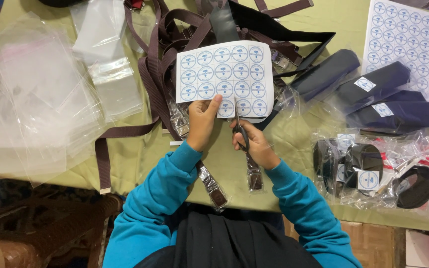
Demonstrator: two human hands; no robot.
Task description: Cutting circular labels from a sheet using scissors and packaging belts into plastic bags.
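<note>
My left hand point(202, 121) pinches the lower edge of a white sticker sheet point(224, 74) printed with rows of round blue labels. My right hand point(254, 144) grips black-handled scissors point(239, 124), whose blades point up into the sheet's bottom edge between two columns of labels. Both sleeves are teal. The sheet is held above a tangle of brown webbing straps point(155, 74) on the green tablecloth point(140, 159).
A stack of clear plastic bags point(40, 99) lies at left. A second sticker sheet point(403, 39) is at top right, with bagged dark folded items point(383, 94) below it and bagged black rolled belts point(373, 168) at right. Two wrapped strap pieces point(214, 186) hang over the table's near edge.
</note>
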